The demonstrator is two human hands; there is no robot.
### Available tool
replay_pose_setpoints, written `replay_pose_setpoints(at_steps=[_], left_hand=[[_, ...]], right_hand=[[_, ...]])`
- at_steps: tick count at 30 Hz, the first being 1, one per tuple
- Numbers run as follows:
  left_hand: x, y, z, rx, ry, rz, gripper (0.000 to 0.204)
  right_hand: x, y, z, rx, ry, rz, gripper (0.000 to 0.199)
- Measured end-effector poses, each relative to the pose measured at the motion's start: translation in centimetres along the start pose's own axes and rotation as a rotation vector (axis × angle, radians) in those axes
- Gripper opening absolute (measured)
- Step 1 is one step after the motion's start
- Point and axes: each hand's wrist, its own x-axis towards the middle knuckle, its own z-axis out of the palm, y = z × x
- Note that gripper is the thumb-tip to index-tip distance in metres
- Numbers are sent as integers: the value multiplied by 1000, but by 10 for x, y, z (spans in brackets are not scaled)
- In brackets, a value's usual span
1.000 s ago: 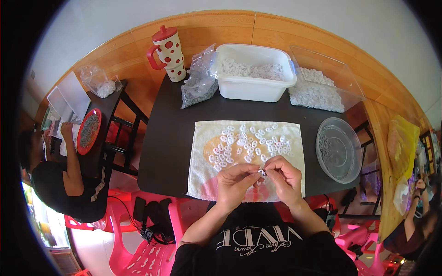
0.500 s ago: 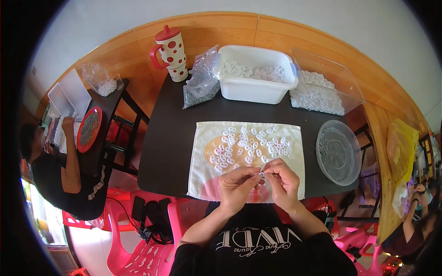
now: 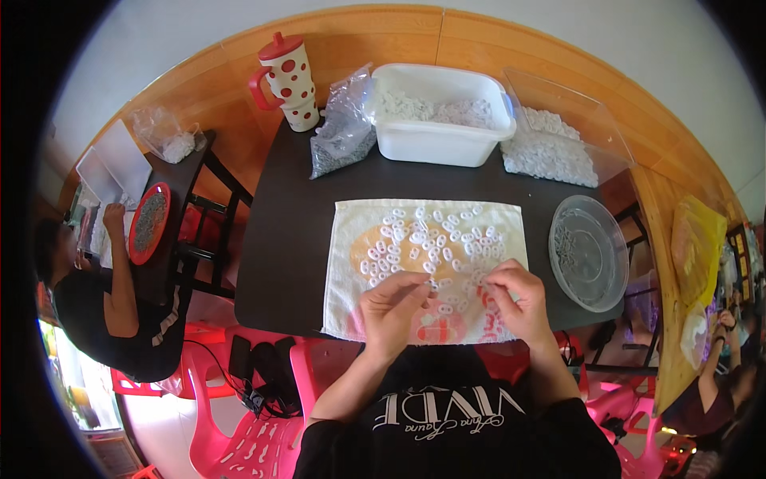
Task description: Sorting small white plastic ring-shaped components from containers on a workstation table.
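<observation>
Towel [image 3: 341,263], cream with an orange and pink print, lies flat on the dark counter [image 3: 279,263] before me, carrying many small white oval pieces [image 3: 388,270] spread loosely across its upper and middle parts. My left hand [image 3: 391,310] hovers over the lower middle of the towel, thumb and fingers drawn close at their tips beside the nearest pieces; I cannot tell whether anything is pinched there. My right hand [image 3: 523,303], apart from the left, hovers over the towel's right portion, its fingers curled toward the thumb; their grip, too, I cannot make out.

Beyond the towel, from left to right: a red-lidded spotted tumbler [image 3: 294,84], a clear bag [image 3: 343,120] with grey bits [image 3: 339,158] inside, a white tub [image 3: 435,150] and a transparent box [image 3: 613,152], both holding white pieces. To the right, a round clear container [image 3: 597,267] bears a grey pile [image 3: 566,247] along its left side. At far left, another person [image 3: 128,327] sits near a red plate [image 3: 140,259].
</observation>
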Motion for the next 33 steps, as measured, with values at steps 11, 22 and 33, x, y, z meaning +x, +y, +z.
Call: replay_pose_setpoints(at_steps=[11, 22, 33], left_hand=[[5, 0, -6, 213, -34, 115, 21], [1, 0, 1, 154, -147, -103, 17], [-9, 3, 14, 26, -164, -80, 40]], right_hand=[[-7, -17, 12, -514, -246, -198, 21], [2, -29, 19, 477, 163, 305, 8], [11, -29, 34, 589, 95, 227, 10]])
